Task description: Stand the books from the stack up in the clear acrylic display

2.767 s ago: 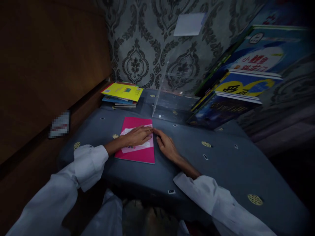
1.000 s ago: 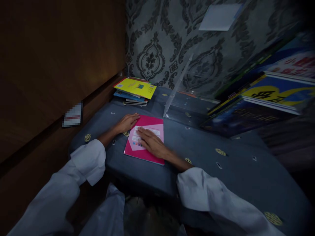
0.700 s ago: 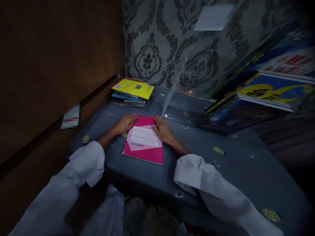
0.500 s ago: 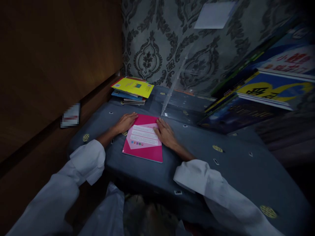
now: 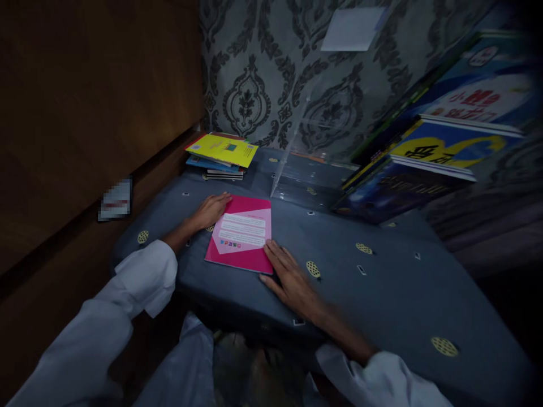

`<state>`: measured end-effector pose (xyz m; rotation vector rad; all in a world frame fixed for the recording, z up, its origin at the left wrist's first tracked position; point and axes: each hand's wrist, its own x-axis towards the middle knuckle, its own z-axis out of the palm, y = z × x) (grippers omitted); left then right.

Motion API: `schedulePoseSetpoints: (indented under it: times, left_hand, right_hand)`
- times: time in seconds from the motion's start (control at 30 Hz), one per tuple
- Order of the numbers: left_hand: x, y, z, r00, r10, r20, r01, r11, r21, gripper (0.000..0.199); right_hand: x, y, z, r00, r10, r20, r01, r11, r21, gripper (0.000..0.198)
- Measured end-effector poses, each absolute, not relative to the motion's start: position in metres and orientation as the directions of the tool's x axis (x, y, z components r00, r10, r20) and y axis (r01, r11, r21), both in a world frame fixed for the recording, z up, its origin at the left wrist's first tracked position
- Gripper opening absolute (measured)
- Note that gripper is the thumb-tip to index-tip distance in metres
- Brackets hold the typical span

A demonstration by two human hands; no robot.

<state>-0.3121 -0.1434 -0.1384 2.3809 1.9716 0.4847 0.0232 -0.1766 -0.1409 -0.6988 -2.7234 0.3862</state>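
A thin pink book (image 5: pixel 244 260) with a pale printed panel lies flat on the dark cloth-covered table (image 5: pixel 339 316). At its upper left corner rests my left hand (image 5: pixel 211 211), fingers stretched out along the edge. My right hand (image 5: pixel 292 282) is at the lower right corner, its fingers extended with the thumb apart and the fingertips by the book's right edge. Neither hand is wrapped around anything.
A stack of books with a yellow one (image 5: pixel 224 148) on top sits at the back left. Behind the pink book stands a clear plastic rack (image 5: pixel 292 164), with picture books (image 5: pixel 449 150) leaning in it on the right. A wooden panel (image 5: pixel 97 85) borders the left side.
My right hand has slid from the book's upper right edge toward me to its lower right corner. My left hand stays at the upper left. The view has shifted slightly right.
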Motion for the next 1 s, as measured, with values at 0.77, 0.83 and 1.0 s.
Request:
schedulePoseSetpoints:
  times: [0.77, 0.83, 1.0]
  left_hand:
    - [-0.279, -0.233, -0.132, 0.217, 0.969, 0.116, 0.963, -0.232, 0.138, 0.065]
    - [-0.275, -0.236, -0.131, 0.212, 0.970, 0.120, 0.964, -0.227, 0.136, 0.065]
    - [-0.273, -0.238, -0.124, 0.233, 0.967, 0.107, 0.959, -0.246, 0.141, 0.065]
  right_hand:
    - [0.037, -0.155, -0.138, -0.824, 0.509, 0.250, 0.360, 0.810, -0.463, 0.055]
    - [0.039, -0.152, -0.136, -0.815, 0.518, 0.260, 0.365, 0.807, -0.465, 0.052]
    - [0.041, -0.150, -0.139, -0.788, 0.546, 0.285, 0.381, 0.795, -0.471, 0.048]
